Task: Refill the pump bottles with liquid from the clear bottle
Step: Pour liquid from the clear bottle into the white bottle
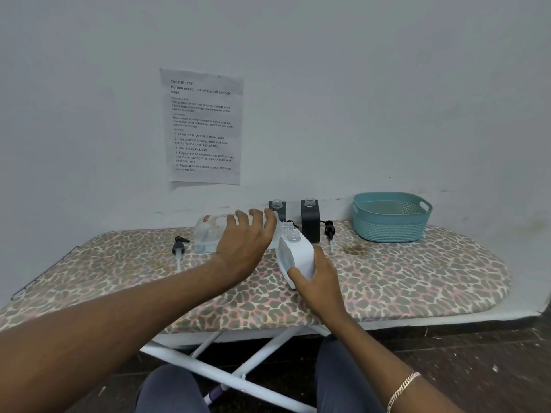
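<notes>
Left hand [247,237] around clear bottle [208,232]

Single view: head-worn, wide-angle, set close above the ironing board [417,281], facing forward and down toward the wall [357,84] behind it.

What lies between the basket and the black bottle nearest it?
A black pump head lies on the board between the black bottle and the basket, seen in the head view.

Left hand [244,242] tipping clear bottle [208,234], right hand [319,278] gripping white bottle [298,254]
</notes>
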